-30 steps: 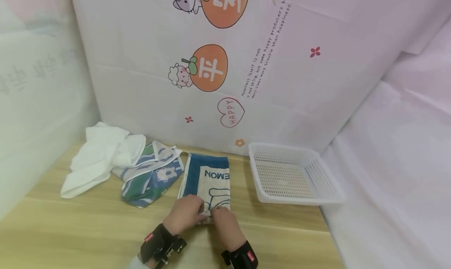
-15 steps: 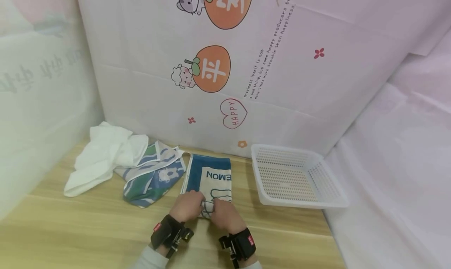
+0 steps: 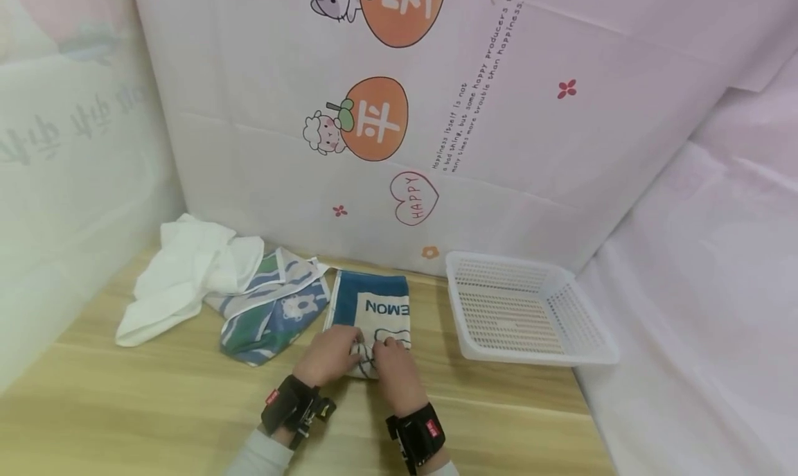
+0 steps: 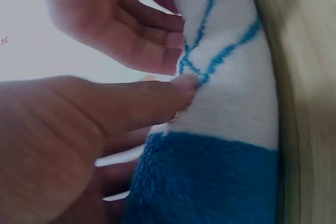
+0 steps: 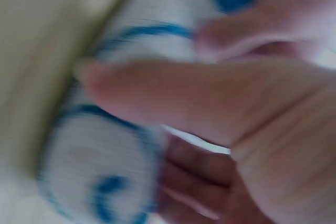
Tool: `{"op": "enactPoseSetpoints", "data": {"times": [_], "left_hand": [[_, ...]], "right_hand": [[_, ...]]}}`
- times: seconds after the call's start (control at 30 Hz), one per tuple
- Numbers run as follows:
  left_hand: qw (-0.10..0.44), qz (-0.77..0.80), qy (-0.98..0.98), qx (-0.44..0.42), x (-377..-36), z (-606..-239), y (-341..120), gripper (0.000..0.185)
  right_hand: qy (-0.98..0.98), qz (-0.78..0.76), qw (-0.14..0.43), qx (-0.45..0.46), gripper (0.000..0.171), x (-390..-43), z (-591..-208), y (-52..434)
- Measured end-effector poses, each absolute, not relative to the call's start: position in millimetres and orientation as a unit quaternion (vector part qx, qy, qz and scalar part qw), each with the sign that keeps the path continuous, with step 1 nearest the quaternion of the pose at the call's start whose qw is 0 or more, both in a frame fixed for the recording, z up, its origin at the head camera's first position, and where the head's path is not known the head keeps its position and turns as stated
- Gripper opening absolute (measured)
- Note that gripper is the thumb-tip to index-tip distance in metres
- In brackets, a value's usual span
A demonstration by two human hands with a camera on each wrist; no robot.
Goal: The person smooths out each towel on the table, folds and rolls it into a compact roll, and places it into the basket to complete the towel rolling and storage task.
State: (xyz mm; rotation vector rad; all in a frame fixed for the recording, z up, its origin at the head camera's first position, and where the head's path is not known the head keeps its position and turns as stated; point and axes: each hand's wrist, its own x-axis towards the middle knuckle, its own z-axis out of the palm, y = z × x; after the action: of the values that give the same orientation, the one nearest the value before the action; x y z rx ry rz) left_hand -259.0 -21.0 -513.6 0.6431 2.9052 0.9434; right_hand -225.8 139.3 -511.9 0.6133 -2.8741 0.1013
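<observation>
Together, left hand (image 3: 327,355) and right hand (image 3: 394,368) each grip one rolled blue towel (image 3: 374,316) — two other cloths (image 3: 237,289), one basket (image 3: 530,310).

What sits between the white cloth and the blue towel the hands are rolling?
In the head view, a crumpled green-and-blue striped cloth lies between the white cloth and the blue towel.

Left hand (image 4: 68,145) thumb pressing a rolled blue-and-white towel (image 4: 220,129), right hand (image 4: 121,19) fingers gripping its top, wooden table (image 4: 310,103) beside
</observation>
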Motion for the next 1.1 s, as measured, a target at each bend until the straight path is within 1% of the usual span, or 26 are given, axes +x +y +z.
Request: {"op": "enactPoseSetpoints", "data": {"times": [0.1,0.17,0.27,0.33,0.4,0.47,0.53,0.6,0.67,0.77,0.8,0.87,0.9,0.93,1.03,1.1], "left_hand": [[-0.031,0.298,0.926,0.23,-259.6,-515.1,-21.3,0.02],[-0.042,0.282,0.925,0.25,-259.6,-514.6,-20.5,0.025],[-0.048,0.259,0.925,0.273,-258.2,-513.2,-20.2,0.033],[-0.043,0.258,0.924,0.278,-257.3,-512.0,-20.4,0.035],[-0.038,0.261,0.923,0.28,-257.1,-511.7,-21.1,0.034],[-0.029,0.267,0.92,0.286,-257.7,-511.8,-21.8,0.027],[-0.022,0.27,0.917,0.294,-258.6,-512.3,-23.0,0.021],[-0.014,0.275,0.913,0.3,-259.9,-513.6,-24.3,0.017],[-0.004,0.281,0.912,0.298,-260.8,-515.6,-25.8,0.017],[0.013,0.288,0.914,0.285,-262.5,-517.7,-27.2,0.023],[0.02,0.289,0.915,0.281,-262.9,-517.7,-27.4,0.022],[0.03,0.287,0.914,0.284,-263.8,-517.3,-27.1,0.015],[0.033,0.285,0.913,0.288,-263.7,-516.7,-26.9,0.012],[0.035,0.285,0.912,0.293,-264.0,-516.6,-26.6,0.011],[0.036,0.287,0.909,0.3,-263.3,-514.9,-25.5,0.016],[0.032,0.293,0.909,0.293,-261.3,-512.1,-24.4,0.013]], "right_hand": [[-0.97,0.03,0.114,0.214,0.026,-231.0,-520.7,142.3],[-0.969,0.039,0.104,0.22,0.028,-234.2,-522.4,146.8],[-0.969,0.071,0.065,0.229,0.027,-239.2,-521.2,155.5],[-0.965,0.11,0.026,0.238,0.018,-243.4,-520.1,162.2],[-0.955,0.16,-0.016,0.249,0.013,-247.3,-519.6,169.5],[-0.941,0.21,-0.057,0.258,0.012,-250.2,-518.7,176.1],[-0.929,0.247,-0.087,0.26,0.018,-251.8,-519.1,181.5],[-0.923,0.272,-0.099,0.253,0.024,-252.0,-518.2,184.2],[-0.925,0.279,-0.081,0.245,0.024,-250.8,-516.7,183.7],[-0.94,0.257,-0.021,0.225,0.023,-245.8,-507.8,177.9],[-0.946,0.24,-0.004,0.217,0.024,-243.3,-504.2,175.1],[-0.959,0.191,0.017,0.209,0.027,-238.0,-499.0,169.2],[-0.963,0.172,0.02,0.206,0.029,-235.4,-497.6,166.4],[-0.966,0.157,0.02,0.206,0.026,-234.4,-497.6,163.9],[-0.968,0.13,0.015,0.214,0.02,-236.7,-504.3,160.1],[-0.963,0.143,0.017,0.227,0.015,-240.7,-508.6,162.2]]}}
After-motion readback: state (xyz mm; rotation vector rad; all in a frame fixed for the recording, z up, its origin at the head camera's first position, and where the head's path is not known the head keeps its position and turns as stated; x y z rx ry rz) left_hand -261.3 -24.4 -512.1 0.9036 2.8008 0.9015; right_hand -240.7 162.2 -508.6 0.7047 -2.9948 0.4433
